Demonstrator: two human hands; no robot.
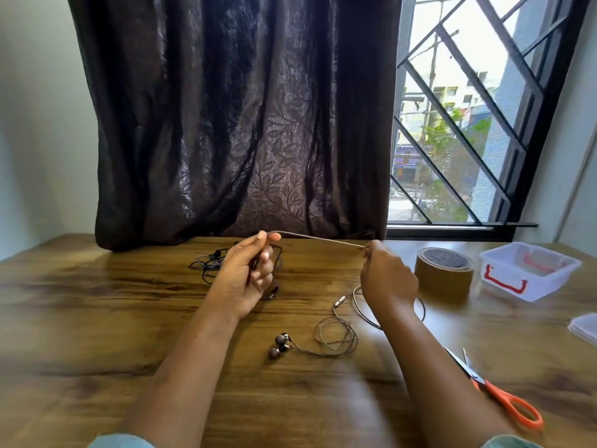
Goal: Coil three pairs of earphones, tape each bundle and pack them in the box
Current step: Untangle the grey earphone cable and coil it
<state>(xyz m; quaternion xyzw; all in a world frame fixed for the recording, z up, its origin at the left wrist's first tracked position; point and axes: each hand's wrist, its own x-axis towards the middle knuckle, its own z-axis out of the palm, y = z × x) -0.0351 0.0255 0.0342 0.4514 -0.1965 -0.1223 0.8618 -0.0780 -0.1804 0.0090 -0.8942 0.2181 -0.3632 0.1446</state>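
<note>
- Both hands are busy. The left hand (248,270) is pinching the thin silver-grey earphone cable (323,238) between thumb and forefinger, with the other fingers curling in loosely. The right hand (384,279) is gripping the same cable in curled fingertips, so a short stretch is hanging taut in the air over the far middle of the table.
- The rest of that cable seems to be trailing down under the right wrist into loose loops (336,337) on the wood, ending at the dark round earbuds (279,345) lying between the forearms.
- My worry: pulling it this tight could be straining the thin wire, and those slack loops could be knotting up while they're getting dragged in.
- Nothing is pinning the earbuds, so they could be sliding or whipping around.
- A dark tangled pair of earphones (210,261) is sitting just behind the left hand, so the two cables could be snagging each other.
- The surface is a brown wood-grain table (97,318). It's holding a brown roll of packing tape (444,270), a clear plastic box with red clips (529,270) just beside it, and orange-handled scissors (504,399) near the right forearm.
- Behind it all, a dark leaf-patterned curtain (242,124) is hanging next to a window with a black diagonal grille (468,124), with daylight coming in.
</note>
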